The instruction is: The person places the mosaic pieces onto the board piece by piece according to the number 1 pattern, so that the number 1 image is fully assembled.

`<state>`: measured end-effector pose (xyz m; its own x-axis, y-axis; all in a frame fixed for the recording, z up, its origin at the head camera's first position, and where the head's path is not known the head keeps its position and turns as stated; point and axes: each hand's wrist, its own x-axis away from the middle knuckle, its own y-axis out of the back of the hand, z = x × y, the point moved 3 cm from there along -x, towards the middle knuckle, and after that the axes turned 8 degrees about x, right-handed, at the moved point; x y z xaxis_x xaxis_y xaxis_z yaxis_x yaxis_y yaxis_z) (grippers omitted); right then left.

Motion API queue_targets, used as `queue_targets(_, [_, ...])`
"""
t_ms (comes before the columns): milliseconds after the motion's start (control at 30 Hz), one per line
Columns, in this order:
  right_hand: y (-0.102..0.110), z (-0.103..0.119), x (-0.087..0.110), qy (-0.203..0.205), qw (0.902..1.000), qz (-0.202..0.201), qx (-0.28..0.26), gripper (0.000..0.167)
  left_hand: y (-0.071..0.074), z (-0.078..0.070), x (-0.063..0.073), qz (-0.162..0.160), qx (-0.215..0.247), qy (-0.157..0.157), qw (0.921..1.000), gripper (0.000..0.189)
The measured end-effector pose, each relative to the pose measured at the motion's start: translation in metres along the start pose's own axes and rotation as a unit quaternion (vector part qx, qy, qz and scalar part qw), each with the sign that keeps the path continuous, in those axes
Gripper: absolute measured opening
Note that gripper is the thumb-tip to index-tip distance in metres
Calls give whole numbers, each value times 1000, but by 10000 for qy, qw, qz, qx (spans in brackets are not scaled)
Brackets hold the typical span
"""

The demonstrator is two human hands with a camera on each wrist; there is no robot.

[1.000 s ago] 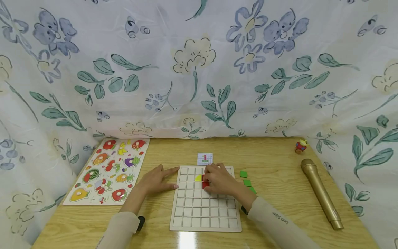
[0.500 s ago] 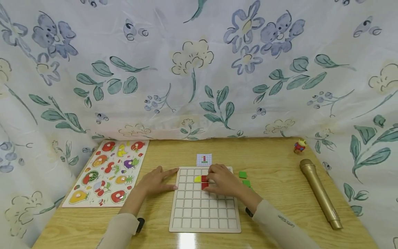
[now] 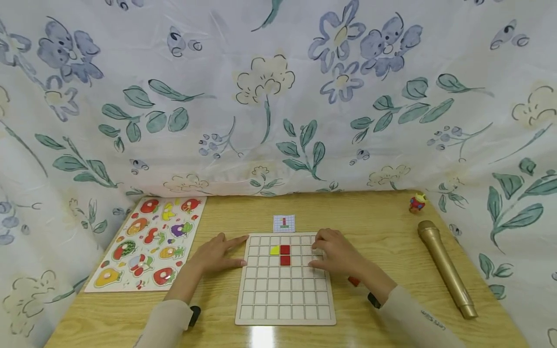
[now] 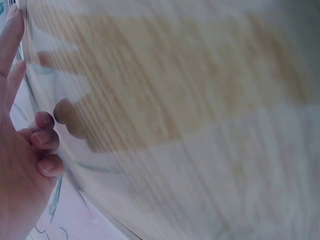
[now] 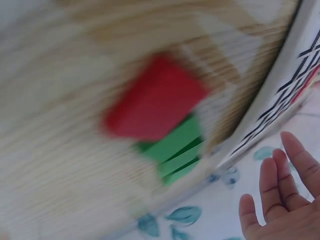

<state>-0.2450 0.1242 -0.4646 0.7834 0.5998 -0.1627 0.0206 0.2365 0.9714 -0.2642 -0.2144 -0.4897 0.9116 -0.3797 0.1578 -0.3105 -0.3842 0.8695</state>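
Note:
A pale grid board (image 3: 285,313) lies on the table. On it, two red square tiles (image 3: 285,260) form a column, and a yellow tile (image 3: 274,250) with a curved edge sits left of the upper one. My left hand (image 3: 219,253) rests by the board's left side, its straight index finger and thumb at the edge and its other fingers curled. Over the board's right edge, my right hand (image 3: 337,253) has loose fingers and holds nothing. Under that wrist lies a red tile (image 5: 157,100) beside several green tiles (image 5: 175,145), mostly hidden in the head view.
Behind the board lies a small gridded card (image 3: 284,223) with a coloured pattern. A fruit puzzle board (image 3: 145,224) is at the left. To the right are a gold microphone (image 3: 446,268) and a small toy figure (image 3: 417,202). A flowered curtain (image 3: 243,121) backs the table.
My right hand has moved right, off the red tiles to the board's right edge, now covering the green tiles in the head view. My left hand has stayed in place.

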Motion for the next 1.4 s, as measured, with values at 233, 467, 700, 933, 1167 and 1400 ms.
queue_targets(233, [10,-21,28,-96,9994,-315,81,38,0,0,-2,-18,-34,-43,10000,77])
queue_targets(467, [14,-32,45,13,9988,-450,206,35,-4,4,-3,-6,7,62,10000,77])
queue_targets(700, [16,-35,57,23,9984,-438,356,30,-4,2,-1,-6,-3,16,10000,77])
queue_targets(933, [13,-38,71,-58,9987,-269,420,31,-3,3,-2,-2,-62,-7,10000,77])
queue_targets(1167, [12,-37,84,33,9990,-243,361,32,-3,4,-2,-15,-75,-31,10000,77])
queue_targets(1400, [11,-35,92,100,9984,-304,467,29,-4,6,-4,-81,-114,-54,9999,78])
